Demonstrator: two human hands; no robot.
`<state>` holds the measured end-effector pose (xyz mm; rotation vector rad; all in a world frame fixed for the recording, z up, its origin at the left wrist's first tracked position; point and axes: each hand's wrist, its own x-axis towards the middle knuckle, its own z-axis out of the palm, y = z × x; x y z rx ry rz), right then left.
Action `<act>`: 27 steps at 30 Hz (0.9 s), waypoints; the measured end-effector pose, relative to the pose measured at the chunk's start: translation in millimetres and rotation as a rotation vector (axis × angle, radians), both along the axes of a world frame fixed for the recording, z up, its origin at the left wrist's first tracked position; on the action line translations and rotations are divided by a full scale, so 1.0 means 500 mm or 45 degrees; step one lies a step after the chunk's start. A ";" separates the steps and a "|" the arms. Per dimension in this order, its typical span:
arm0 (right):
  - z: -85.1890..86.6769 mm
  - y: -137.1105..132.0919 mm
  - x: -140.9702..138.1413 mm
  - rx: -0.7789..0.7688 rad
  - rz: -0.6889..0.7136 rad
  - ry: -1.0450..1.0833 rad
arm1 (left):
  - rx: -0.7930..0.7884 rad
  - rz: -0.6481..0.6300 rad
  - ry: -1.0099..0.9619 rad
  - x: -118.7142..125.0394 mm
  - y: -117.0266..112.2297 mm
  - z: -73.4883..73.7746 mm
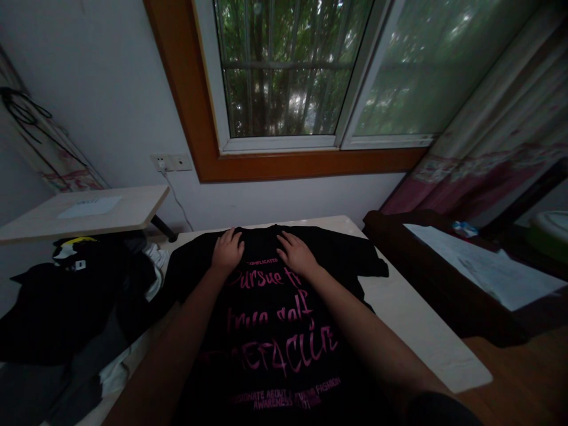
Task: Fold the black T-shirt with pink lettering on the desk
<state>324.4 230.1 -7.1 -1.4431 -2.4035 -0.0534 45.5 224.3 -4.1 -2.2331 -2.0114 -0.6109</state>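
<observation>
A black T-shirt with pink lettering lies spread flat across a pale table in the lower middle of the frame, its collar end toward the window. The person's 2 hands rest on the shirt near the collar, just above the first line of print. The left hand lies palm down with fingers together and extended, pressing on the cloth and gripping nothing. The right hand, just to the right of it, is likewise flat and open, fingers spread a little, holding nothing and only touching the fabric. Both forearms run down to the bottom edge of the frame over the printed area.

At the left of the frame a heap of dark clothes sits beside the shirt, below a small light side table bearing a sheet of paper. A wall socket with a white cable sits under the wooden window frame. At the right, white papers lie on a dark surface, with a patterned curtain above.
</observation>
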 end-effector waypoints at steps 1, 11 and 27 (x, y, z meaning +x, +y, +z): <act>-0.003 0.007 -0.011 -0.034 0.001 -0.009 | -0.015 0.001 -0.005 0.008 -0.002 -0.008; -0.020 0.066 0.039 -0.065 -0.145 0.045 | 0.072 0.057 -0.110 -0.068 -0.024 -0.012; 0.017 -0.132 0.205 0.091 -0.377 0.023 | -0.036 -0.148 0.162 -0.119 -0.232 0.008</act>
